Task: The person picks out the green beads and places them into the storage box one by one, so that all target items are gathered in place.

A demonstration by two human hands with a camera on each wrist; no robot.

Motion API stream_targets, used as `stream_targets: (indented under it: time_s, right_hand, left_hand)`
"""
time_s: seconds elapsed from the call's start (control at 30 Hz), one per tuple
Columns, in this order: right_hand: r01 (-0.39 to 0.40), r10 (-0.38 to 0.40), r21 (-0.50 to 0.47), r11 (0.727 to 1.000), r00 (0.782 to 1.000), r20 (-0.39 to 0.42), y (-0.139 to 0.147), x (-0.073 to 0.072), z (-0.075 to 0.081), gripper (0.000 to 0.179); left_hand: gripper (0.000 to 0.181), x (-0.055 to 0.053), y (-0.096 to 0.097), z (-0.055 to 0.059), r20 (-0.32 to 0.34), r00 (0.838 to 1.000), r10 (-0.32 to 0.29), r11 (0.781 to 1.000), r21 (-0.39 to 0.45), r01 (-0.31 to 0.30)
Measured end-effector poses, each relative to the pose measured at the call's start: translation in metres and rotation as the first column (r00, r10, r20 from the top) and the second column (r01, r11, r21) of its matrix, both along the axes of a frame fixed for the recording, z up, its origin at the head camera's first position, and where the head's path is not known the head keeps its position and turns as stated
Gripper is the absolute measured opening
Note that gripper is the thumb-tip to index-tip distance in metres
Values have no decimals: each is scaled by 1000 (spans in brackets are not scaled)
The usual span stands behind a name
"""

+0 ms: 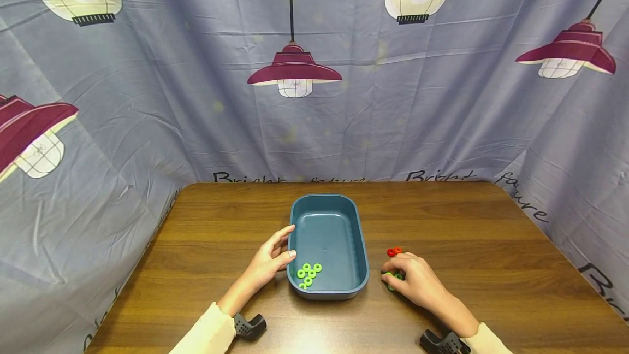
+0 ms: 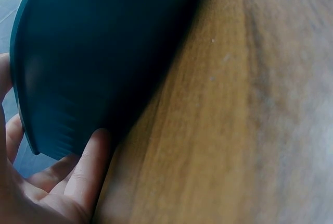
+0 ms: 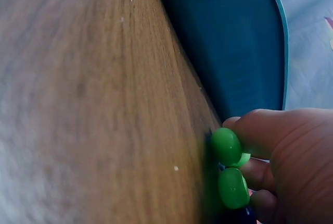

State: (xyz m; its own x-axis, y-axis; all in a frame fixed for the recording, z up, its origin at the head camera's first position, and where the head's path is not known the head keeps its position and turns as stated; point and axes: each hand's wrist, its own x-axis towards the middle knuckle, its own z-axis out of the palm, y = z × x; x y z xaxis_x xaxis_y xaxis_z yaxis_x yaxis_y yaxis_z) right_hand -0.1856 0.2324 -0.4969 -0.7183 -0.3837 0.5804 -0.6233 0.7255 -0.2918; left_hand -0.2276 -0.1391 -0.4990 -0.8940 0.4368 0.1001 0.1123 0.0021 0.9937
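Note:
A dark teal plastic bin (image 1: 328, 242) stands on the table, with several small green rings (image 1: 312, 273) lying in its near left corner. My left hand (image 1: 269, 258) rests against the bin's left side, its thumb and index finger at the rim. In the left wrist view, other fingers (image 2: 93, 164) touch the outer wall. Right of the bin, my right hand (image 1: 415, 280) is low over a few loose green rings (image 1: 398, 276). Its thumb and fingertips close around one, partly hidden; two green rings (image 3: 232, 187) show beside the fingers in the right wrist view.
Two red rings (image 1: 395, 251) lie just beyond my right hand. The brown wooden table (image 1: 236, 212) reaches back to a grey-blue curtain (image 1: 216, 97) printed with lamps. Each wrist wears a black camera band (image 1: 249, 326).

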Motion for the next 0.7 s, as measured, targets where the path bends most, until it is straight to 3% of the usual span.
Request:
stream_targets:
  time_s: [0.7]
  right_hand:
    - [32,-32,65,997,999,-9,0,2,0,23]
  left_hand:
    - [68,0,0,1,-10,1000,1,1000,-12,-1]
